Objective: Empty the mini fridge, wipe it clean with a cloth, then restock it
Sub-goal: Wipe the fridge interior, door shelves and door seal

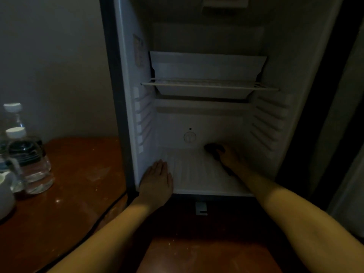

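White plastic lines the open fridge, and we find its shelves and floor bare of food or drink.

- Upper part: a wire shelf runs across, with a pale tray sitting just above and behind it.
- Back wall: a round dial, low and near the middle.
- Side walls: rows of ribbed shelf slots on both sides.
- Cloth: dark, lying on the ribbed fridge floor at the back, right of the dial and touching the back wall.
- Right hand: reaching deep inside and lying on the cloth, its fingers bent over it and holding it against the floor. The dim light hides the finer grip.
- Left hand: flat, palm down, fingers straight and together, resting on the front left corner of the fridge floor beside the left wall. It holds nothing.
- Tabletop: reddish-brown wood, glossy, left of the fridge.
- Bottles: two clear plastic ones with white caps, upright at the tabletop's left edge, one behind the other.
- Jug: white, partly cut off by the picture's edge, just in front of the bottles.
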`<state>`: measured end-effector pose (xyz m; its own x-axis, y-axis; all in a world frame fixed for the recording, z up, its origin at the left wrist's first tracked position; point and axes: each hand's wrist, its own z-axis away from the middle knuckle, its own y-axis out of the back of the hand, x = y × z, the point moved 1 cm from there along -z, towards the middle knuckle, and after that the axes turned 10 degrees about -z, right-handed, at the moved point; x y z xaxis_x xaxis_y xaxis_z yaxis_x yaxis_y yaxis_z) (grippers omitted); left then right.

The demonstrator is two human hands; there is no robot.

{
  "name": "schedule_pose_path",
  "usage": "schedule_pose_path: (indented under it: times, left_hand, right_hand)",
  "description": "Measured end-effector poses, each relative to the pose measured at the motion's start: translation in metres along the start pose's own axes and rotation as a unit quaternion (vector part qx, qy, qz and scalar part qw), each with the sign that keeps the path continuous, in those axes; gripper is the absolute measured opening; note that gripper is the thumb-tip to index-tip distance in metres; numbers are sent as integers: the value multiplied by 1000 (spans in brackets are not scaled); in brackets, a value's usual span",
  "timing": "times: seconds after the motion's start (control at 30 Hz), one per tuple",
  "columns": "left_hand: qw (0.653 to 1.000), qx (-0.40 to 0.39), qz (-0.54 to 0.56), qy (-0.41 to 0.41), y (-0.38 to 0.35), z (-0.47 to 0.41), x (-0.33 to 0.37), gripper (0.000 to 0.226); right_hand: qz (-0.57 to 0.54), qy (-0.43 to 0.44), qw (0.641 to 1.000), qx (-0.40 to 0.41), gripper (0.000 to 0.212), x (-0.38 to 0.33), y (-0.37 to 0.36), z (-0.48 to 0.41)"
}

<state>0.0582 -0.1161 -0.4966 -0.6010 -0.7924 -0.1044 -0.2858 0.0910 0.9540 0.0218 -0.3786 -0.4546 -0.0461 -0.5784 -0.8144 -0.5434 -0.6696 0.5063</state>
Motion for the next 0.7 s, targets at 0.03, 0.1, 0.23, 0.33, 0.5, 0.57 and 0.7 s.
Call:
schedule_pose_path:
  times: [0.03,0.1,0.23,0.33,0.5,0.57,0.7]
  left_hand:
    - [1000,-4,11,2,-4,-2,1,59]
    - [1000,8,26,3,-11,-6,0,54]
    - [999,3,51,12,11,2,6,64]
    - [999,3,29,34,16,8,6,58]
    - [999,-33,8,23,26,30,4,54]
    - [998,-58,9,11,28,40,1,54]
    - [997,-73,-15,5,30,53,-3,53]
  right_hand:
    - [-14,-2,1000,-27,31,-3,-4,-2]
    - [0,26,997,-76,27,-9,-14,-2]
    - [15,82,985,-149,20,-20,-24,27]
    - [-71,67,972,-213,24,-38,-24,75]
    - [-35,68,906,-415,30,-63,2,133]
    - [-88,77,927,-356,33,-67,14,117]
    - [-46,77,989,-118,31,-37,11,42]
